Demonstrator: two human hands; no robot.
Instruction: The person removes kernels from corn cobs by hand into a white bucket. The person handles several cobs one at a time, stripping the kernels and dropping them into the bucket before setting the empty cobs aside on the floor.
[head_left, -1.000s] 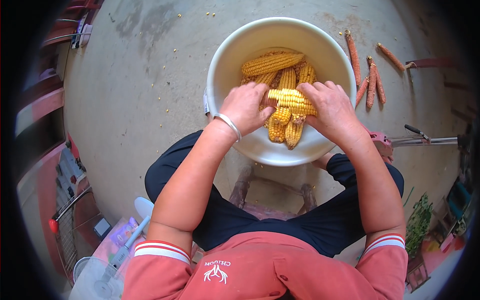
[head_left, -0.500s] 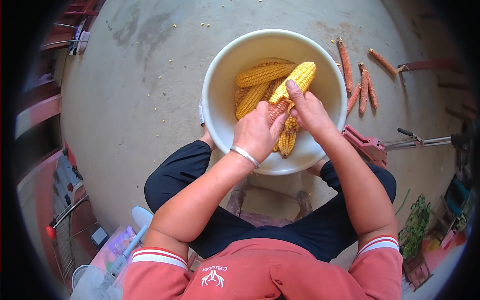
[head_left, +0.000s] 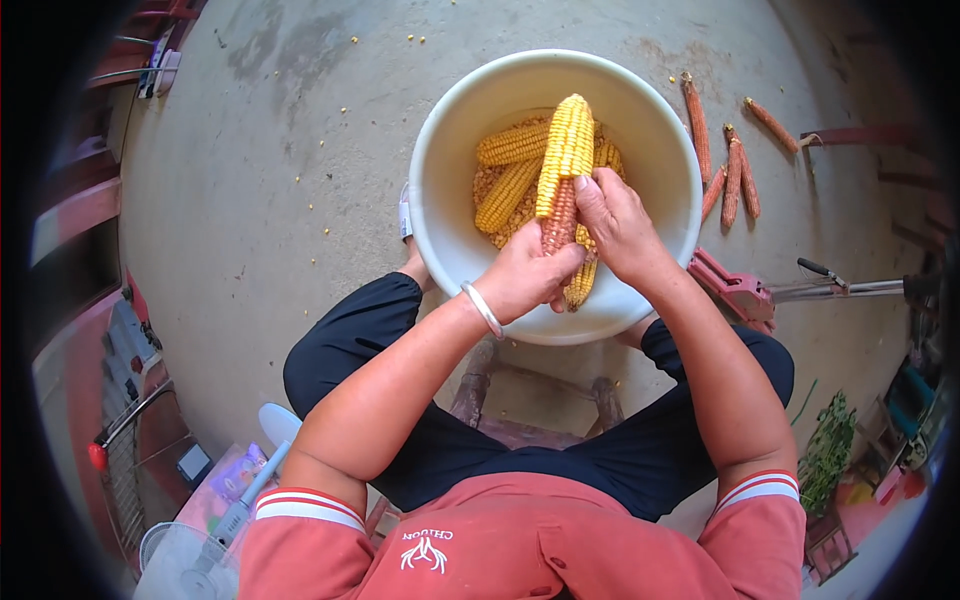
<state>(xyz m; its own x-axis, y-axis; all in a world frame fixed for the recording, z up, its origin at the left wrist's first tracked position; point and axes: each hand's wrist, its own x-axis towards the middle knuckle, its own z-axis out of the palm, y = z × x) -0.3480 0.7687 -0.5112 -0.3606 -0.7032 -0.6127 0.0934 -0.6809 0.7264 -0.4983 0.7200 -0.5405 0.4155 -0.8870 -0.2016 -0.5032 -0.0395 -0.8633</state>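
Over a large whitish bucket point(head_left: 652, 118) I hold an ear of corn point(head_left: 566, 150) upright between both hands. Its upper part is yellow with kernels, while the lower stretch is stripped to reddish cob. My left hand point(head_left: 530, 270), with a silver bangle at the wrist, is closed around the bare lower end. My right hand point(head_left: 620, 225) is closed on the ear's right side, its thumb pressed at the edge of the kernels. Inside the bucket, several yellow ears point(head_left: 508, 195) lie on loose kernels, partly hidden by my hands and the held ear.
Several stripped reddish cobs point(head_left: 732, 180) lie on the concrete floor right of the bucket. A pink metal piece point(head_left: 735, 288) with a long bar stands near my right knee. Behind the bucket, between my legs, is a low wooden frame point(head_left: 475, 390). Stray kernels dot the floor.
The ear has turned from leaning right to nearly upright, and its tip has shifted left. More bare cob shows. My left hand has moved slightly lower along it.
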